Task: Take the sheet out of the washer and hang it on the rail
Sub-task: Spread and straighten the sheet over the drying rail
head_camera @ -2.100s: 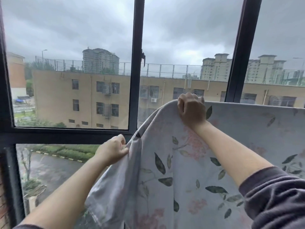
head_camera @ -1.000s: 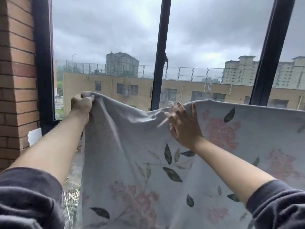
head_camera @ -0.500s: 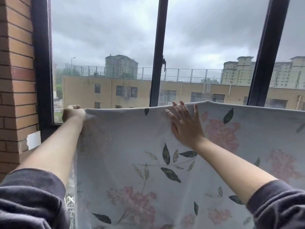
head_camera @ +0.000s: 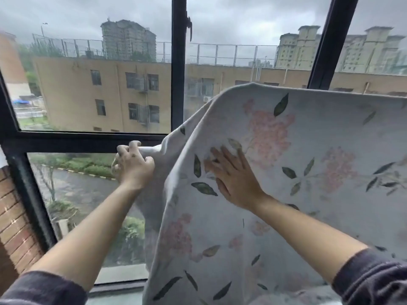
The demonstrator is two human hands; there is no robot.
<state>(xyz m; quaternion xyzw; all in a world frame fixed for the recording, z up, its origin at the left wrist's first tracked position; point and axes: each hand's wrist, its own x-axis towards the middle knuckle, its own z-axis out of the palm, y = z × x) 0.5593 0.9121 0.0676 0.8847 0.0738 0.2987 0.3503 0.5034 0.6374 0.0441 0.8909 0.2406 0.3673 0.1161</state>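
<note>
A pale grey fabric sheet printed with pink blossoms and dark green leaves [head_camera: 308, 133] hangs in front of the window, filling the right half of the view. Its upper fold runs level from the middle of the picture to the right edge, and whatever carries it there is covered by the cloth. The sheet's left end slopes down and away from that fold, drawn out sideways into a bunched corner. The left grip [head_camera: 133, 166] has its fingers curled round this corner, pinching it just in front of the horizontal bar of the black metal window frame [head_camera: 178, 95]. The right grip [head_camera: 235, 179] lies flat on the printed face of the sheet below the fold, fingers spread and straight, palm pressed to the cloth. Dark grey sleeves [head_camera: 374, 280] are pushed up both forearms. A red brick wall [head_camera: 15, 216] stands at the left edge, beside the frame. Through the glass are a beige flat-roofed building [head_camera: 77, 95], a wet road [head_camera: 83, 190] with green hedges, and a heavy grey sky.
</note>
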